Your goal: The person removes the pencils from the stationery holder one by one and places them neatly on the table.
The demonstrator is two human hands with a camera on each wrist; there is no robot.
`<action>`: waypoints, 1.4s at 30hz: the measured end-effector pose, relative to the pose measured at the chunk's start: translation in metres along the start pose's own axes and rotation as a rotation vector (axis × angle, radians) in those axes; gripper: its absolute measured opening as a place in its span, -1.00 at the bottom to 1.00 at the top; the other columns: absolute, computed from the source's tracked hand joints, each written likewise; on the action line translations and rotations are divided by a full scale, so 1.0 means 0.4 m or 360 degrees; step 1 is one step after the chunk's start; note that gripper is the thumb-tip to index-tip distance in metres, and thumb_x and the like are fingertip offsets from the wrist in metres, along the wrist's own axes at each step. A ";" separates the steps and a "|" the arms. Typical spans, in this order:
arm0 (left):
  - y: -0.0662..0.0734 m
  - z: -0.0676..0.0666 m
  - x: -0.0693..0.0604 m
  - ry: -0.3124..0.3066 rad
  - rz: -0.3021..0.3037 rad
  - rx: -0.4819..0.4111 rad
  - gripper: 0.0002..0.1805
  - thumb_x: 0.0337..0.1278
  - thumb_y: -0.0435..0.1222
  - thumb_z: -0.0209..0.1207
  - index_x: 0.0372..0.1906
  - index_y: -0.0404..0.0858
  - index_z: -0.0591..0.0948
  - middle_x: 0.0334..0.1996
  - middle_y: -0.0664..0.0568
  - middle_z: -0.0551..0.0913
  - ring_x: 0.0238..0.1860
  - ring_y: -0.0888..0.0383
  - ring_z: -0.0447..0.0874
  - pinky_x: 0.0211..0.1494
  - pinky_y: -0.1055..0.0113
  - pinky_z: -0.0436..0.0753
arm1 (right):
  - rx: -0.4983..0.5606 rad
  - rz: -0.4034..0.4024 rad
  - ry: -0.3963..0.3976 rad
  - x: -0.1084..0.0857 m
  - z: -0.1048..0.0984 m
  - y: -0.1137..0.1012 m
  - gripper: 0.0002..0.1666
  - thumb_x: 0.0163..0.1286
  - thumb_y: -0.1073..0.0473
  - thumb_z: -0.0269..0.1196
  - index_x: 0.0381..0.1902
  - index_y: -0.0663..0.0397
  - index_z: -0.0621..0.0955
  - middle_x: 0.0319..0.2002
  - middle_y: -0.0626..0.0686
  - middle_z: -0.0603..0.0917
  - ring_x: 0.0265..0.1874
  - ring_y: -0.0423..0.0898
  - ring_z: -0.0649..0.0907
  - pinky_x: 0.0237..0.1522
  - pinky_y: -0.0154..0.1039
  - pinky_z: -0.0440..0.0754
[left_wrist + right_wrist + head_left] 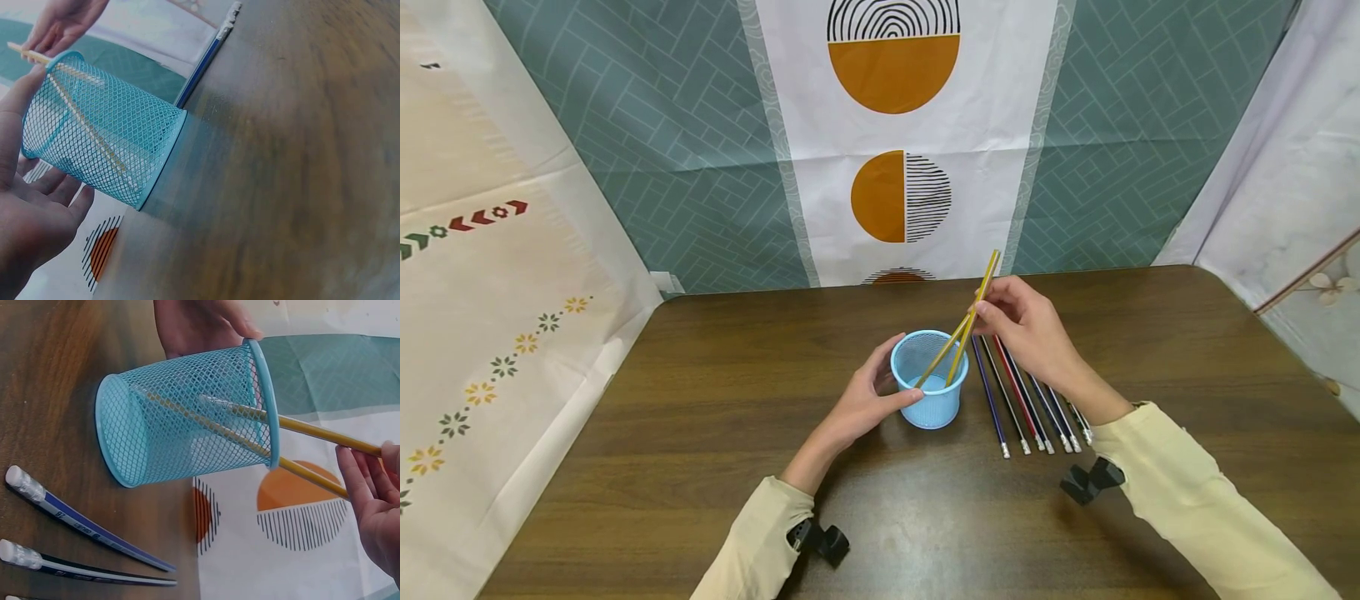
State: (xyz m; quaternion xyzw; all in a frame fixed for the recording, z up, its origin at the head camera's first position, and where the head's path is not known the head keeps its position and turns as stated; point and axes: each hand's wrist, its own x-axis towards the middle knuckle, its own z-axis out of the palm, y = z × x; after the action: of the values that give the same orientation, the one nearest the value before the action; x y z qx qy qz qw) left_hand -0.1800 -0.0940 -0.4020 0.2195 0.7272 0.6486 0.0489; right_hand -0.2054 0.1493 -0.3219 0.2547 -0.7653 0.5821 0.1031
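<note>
A light blue mesh pencil cup stands upright on the table. My left hand holds it from the left, thumb at the near rim and fingers around the far side. Above the cup, my right hand pinches a yellow pencil between thumb and fingers. That pencil's eraser end is inside the cup, just below the rim in the right wrist view. A second yellow pencil leans inside the cup, its lower end near the bottom and its upper end sticking out beside the right hand.
To the right of the cup lies a row of several pencils, among them a blue pencil and a red pencil, eraser ends toward me. The brown wooden table meets a patterned cloth at its back edge.
</note>
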 end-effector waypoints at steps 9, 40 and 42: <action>-0.004 -0.001 -0.001 0.0008 -0.0001 0.0023 -0.15 0.08 -0.43 0.32 0.46 -0.23 0.18 0.30 -0.16 0.38 0.30 -0.01 0.35 0.32 0.06 0.34 | 0.0055 -0.0033 0.0006 0.007 -0.002 -0.023 -0.86 0.38 0.50 0.12 -0.14 0.49 0.41 -0.30 0.31 0.59 -0.44 -0.17 0.66 -0.35 -0.25 0.69; -0.003 0.000 0.002 0.0012 -0.0019 0.0026 -0.16 0.08 -0.47 0.31 0.46 -0.24 0.18 0.30 -0.18 0.39 0.30 -0.03 0.35 0.32 0.04 0.33 | 0.0022 -0.0209 0.0226 0.019 -0.058 -0.077 -0.80 0.43 0.47 0.07 -0.03 0.50 0.42 -0.29 -0.05 0.68 -0.30 -0.13 0.69 -0.22 -0.33 0.64; -0.002 0.000 0.002 0.0002 -0.0016 0.0018 -0.16 0.09 -0.47 0.30 0.46 -0.26 0.17 0.30 -0.19 0.38 0.30 -0.05 0.34 0.32 0.02 0.33 | 0.0020 -0.0205 0.0231 0.018 -0.062 -0.075 -0.83 0.43 0.47 0.07 -0.04 0.42 0.45 -0.29 -0.04 0.68 -0.29 -0.12 0.68 -0.21 -0.34 0.64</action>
State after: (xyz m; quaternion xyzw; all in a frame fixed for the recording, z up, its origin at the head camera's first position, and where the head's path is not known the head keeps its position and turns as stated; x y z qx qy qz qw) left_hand -0.1808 -0.0936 -0.4027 0.2158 0.7320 0.6443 0.0504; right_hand -0.1995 0.1648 -0.2859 0.2611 -0.7343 0.5959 0.1939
